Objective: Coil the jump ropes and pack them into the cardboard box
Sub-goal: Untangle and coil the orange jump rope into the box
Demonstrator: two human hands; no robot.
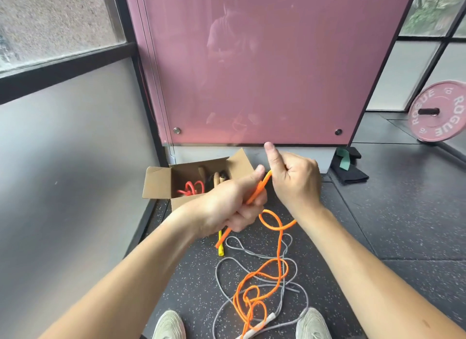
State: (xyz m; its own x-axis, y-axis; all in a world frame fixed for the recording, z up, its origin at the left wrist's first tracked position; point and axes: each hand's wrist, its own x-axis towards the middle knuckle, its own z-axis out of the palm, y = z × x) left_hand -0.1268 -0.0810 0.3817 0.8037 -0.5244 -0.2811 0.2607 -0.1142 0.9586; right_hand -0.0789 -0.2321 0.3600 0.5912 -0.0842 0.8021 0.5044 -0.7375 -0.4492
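Observation:
My left hand [237, 207] grips the orange jump rope [278, 240] near its handles, held above the floor. My right hand [295, 179] holds a folded bend of the same rope beside it, index finger pointing up. The rope's loose length drops into a tangle between my shoes. A grey jump rope [228, 260] with a white handle lies looped on the floor under it. A yellow handle [221, 248] lies just below my left hand. The open cardboard box [158, 184] stands behind my left hand and holds a coiled red rope [191, 188] and wooden handles.
A pink panel [264, 73] rises right behind the box. A frosted glass wall [63, 174] runs along the left. A pink weight plate [438, 111] leans at the far right. Black and green cloth items [349, 167] lie right of the panel base. My two shoes show at the bottom.

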